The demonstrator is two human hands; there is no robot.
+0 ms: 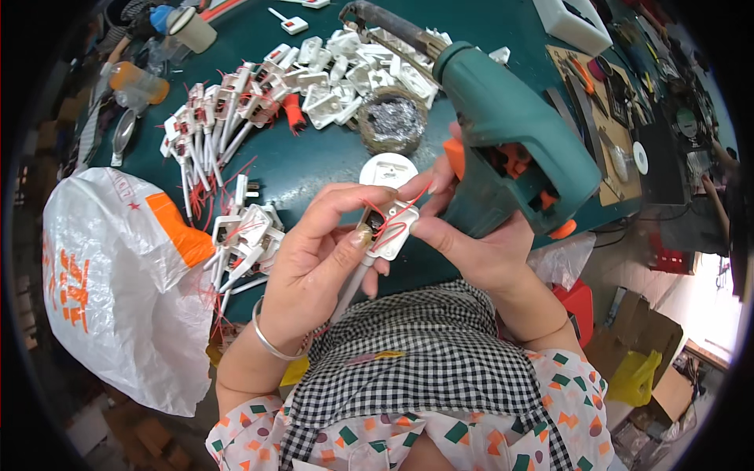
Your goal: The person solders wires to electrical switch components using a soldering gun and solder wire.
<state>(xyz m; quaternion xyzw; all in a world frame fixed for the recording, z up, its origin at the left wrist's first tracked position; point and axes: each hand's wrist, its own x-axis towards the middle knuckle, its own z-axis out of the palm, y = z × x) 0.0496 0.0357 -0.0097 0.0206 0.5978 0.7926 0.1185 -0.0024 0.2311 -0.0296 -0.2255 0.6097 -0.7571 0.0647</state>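
Note:
My left hand (318, 263) is closed on a small white plastic housing (390, 235) with a white stem pointing down. Thin red wires (399, 216) loop out of its open side, beside a small dark part. My right hand (491, 247) is around the handle of a green soldering gun (510, 118), a finger by its orange trigger (455, 157). The right thumb and fingertips also touch the housing and its wires. Much of the right palm is hidden behind the gun. The gun's metal tip (393, 27) points to the far left, away from the housing.
Loose white housing pieces (338, 71) are heaped behind my hands. Wired housings (208, 122) lie in rows to the left, beside a white plastic bag (129, 275). A round, silver-centred object (393, 122) sits in the middle. Hand tools lie on a board (620, 133) at right.

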